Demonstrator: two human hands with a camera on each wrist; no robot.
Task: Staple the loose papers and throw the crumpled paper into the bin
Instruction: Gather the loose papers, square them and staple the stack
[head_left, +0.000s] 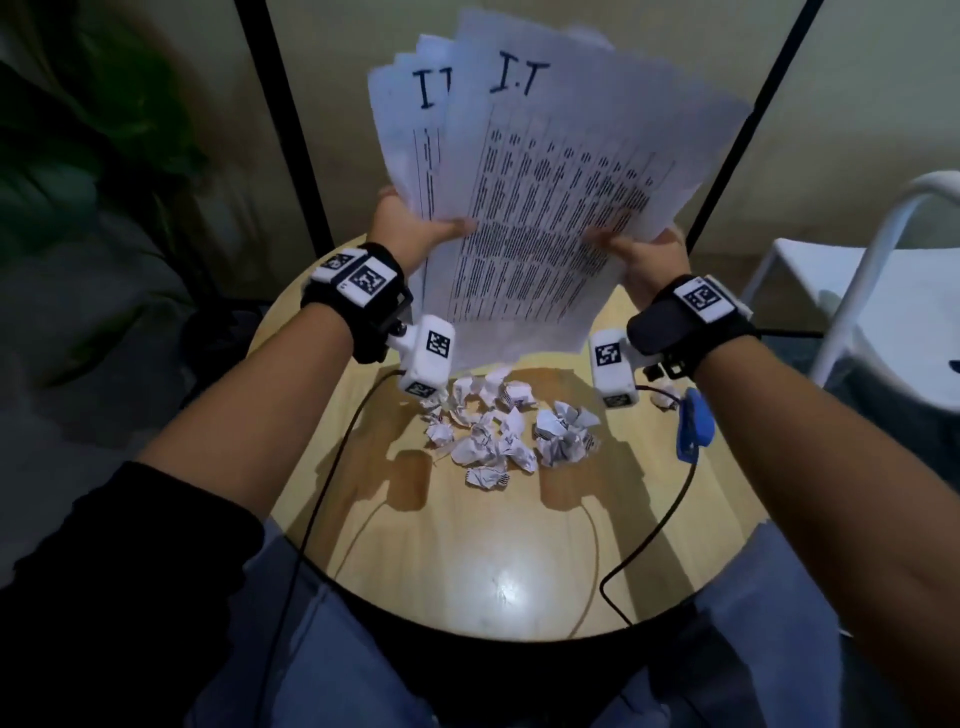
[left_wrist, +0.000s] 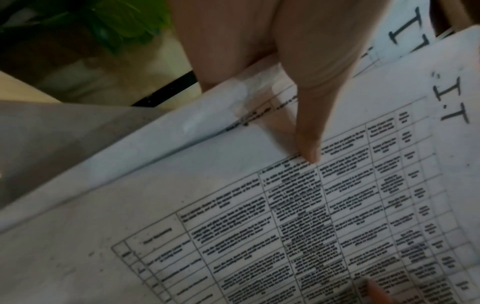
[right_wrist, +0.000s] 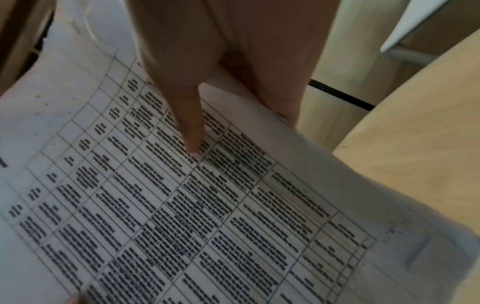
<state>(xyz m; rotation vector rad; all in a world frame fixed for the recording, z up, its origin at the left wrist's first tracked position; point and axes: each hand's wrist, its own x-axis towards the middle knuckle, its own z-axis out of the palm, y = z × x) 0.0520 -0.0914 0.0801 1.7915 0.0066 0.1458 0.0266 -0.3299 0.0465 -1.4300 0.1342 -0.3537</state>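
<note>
Several loose printed papers (head_left: 540, 197) with tables and "I.T" headings are held upright and fanned above the far side of the round wooden table (head_left: 493, 545). My left hand (head_left: 415, 228) grips their left edge, thumb on the front sheet (left_wrist: 259, 205). My right hand (head_left: 639, 249) grips the right edge, thumb pressed on the print (right_wrist: 182, 205). Several crumpled paper balls (head_left: 498, 426) lie in a heap at the table's middle. A blue stapler (head_left: 693, 423) rests at the right rim. No bin is in view.
A white chair (head_left: 883, 291) stands at the right. A dark leafy plant (head_left: 88, 156) is at the left. Black cables (head_left: 665, 530) trail over the table from the wrist cameras. Black frame posts (head_left: 291, 135) rise behind the table.
</note>
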